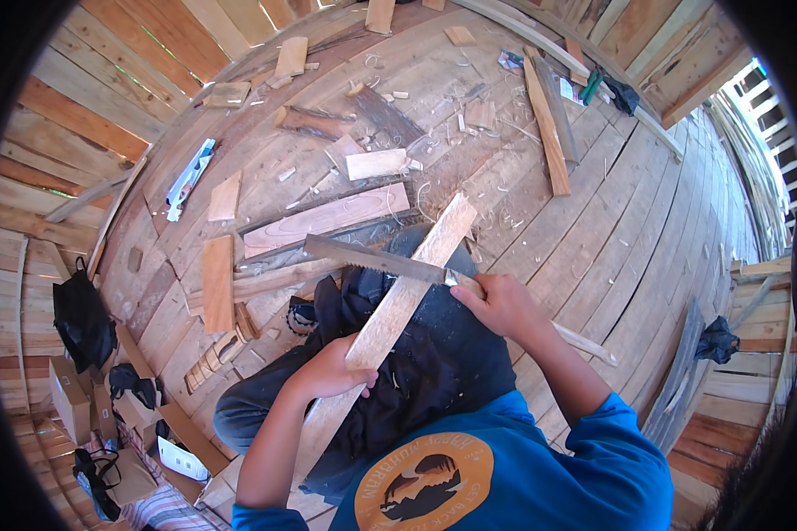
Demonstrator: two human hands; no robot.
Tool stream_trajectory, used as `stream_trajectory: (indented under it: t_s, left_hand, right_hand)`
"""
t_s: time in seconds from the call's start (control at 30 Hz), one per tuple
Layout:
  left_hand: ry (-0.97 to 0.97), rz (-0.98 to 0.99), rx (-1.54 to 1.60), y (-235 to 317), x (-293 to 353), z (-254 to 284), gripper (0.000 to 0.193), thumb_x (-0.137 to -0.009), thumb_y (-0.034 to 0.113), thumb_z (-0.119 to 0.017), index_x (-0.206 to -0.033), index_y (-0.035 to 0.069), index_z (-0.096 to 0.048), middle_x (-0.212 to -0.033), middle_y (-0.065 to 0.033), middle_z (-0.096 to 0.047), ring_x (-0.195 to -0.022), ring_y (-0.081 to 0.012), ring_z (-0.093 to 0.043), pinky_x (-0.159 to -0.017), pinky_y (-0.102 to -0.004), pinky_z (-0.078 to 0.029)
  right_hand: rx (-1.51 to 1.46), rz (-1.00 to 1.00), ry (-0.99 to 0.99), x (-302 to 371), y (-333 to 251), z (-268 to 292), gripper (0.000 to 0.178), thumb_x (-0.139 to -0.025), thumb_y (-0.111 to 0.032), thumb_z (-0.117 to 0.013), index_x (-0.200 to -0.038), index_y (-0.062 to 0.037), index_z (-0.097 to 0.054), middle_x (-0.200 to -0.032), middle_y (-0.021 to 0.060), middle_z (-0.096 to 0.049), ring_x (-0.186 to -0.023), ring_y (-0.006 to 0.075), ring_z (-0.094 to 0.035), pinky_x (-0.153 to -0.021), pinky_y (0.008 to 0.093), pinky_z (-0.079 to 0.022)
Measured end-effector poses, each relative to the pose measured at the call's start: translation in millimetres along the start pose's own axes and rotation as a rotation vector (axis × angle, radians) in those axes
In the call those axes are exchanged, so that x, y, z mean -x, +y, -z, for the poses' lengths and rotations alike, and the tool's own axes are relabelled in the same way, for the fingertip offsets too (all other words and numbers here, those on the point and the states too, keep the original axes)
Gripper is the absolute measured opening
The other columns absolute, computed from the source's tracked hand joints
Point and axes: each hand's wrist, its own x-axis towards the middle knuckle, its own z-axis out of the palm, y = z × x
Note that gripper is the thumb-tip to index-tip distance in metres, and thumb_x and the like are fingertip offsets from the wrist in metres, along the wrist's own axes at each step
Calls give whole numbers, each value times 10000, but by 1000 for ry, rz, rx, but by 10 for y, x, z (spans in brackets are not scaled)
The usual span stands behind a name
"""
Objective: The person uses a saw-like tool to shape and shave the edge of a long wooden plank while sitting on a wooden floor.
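A long, pale wooden board (405, 305) slants across my lap, its far end pointing up and to the right. My left hand (332, 370) is wrapped round its near part, fingers closed over the edge. In my right hand (496, 305) is the wooden handle of a hand saw (372, 259). The toothed blade points left and lies across the board, beyond my left hand. Whether the teeth have cut into the wood cannot be made out.
Offcuts and shavings litter the plank floor (593, 230). A pinkish board (328, 219) lies beyond my knees, a long plank (549, 124) farther right. Cardboard boxes (71, 400) and a black bag (83, 320) stand at the left wall. Dark boards (677, 380) lie at the right.
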Motion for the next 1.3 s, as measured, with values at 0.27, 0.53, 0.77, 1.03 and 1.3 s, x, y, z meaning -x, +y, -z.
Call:
stream_trajectory:
  t_s: [0.27,0.53,0.77,1.03,1.3]
  left_hand:
    - [145,0,-76,67,59,-176,547,-856,-41,-624,-1374,13,-457,-880,-93,-639,-729,-166,-659,-657,-326,-571]
    - [232,-54,-156,-14,93,-201,474,-838,42,-649,-1283,-8,-496,-895,-173,-688,-680,-201,-699,-670,-351,-555]
    - [306,-151,-301,-177,29,-220,515,-803,134,-682,-1262,-11,-497,-989,-296,-665,-895,-403,-683,-821,-443,-515]
    - [373,-116,-382,-81,125,-251,465,-790,148,-678,-1215,36,-524,-1020,-282,-659,-1010,-451,-620,-878,-494,-480]
    - [447,-151,-413,-65,165,-311,369,-787,108,-673,-1119,35,-529,-971,-275,-662,-986,-451,-623,-849,-502,-482]
  right_hand:
    - [76,85,-71,58,-284,-15,658,-902,-622,-516,-801,4,-692,-726,258,-639,-751,441,-646,-701,506,-517]
    - [103,-194,-19,-214,34,360,772,-896,-693,-461,-814,39,-693,-797,291,-662,-846,459,-661,-767,523,-520]
    - [-227,41,-406,-91,-18,-142,706,-946,-652,-430,-851,10,-656,-706,180,-636,-676,314,-645,-637,420,-509]
    - [-766,-270,-610,-147,-17,474,332,-1018,-408,-487,-1018,-76,-502,-644,-14,-436,-500,75,-399,-477,259,-383]
    - [-297,-19,-166,-157,44,397,305,-1027,-258,-488,-908,7,-582,-618,84,-577,-520,158,-576,-506,317,-459]
